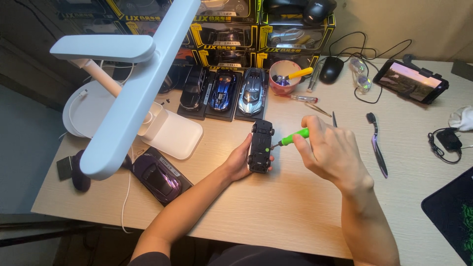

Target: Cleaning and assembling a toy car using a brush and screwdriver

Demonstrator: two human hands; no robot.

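— Toy car [260,146], is that what the hands are busy with?

— Yes. It is a small dark one, turned upside down so its flat bottom faces up. It sits near the middle of the wooden table [276,207], just in front of the person.

— Who holds it?

— The left hand [241,160] does. Its fingers are wrapped around the car's side and squeeze it tight.

— And the other hand?

— The right hand [329,150] grips a screwdriver [289,138] with a green handle. The fingers are closed around the handle. The metal tip touches the bottom of the car.

— What else is on the table?

— A purple toy car [158,177] lies on a dark base to the left. Three more cars [224,92], black, blue and silver, stand in a row farther back. Behind them are stacked yellow and black boxes [246,34].

— Anything near the row?

— A pink cup [285,77] with tools in it stands just beside the silver car. A big white lamp [128,83] leans over the left side. A phone [411,81] lies far to the right, well apart from the hands.
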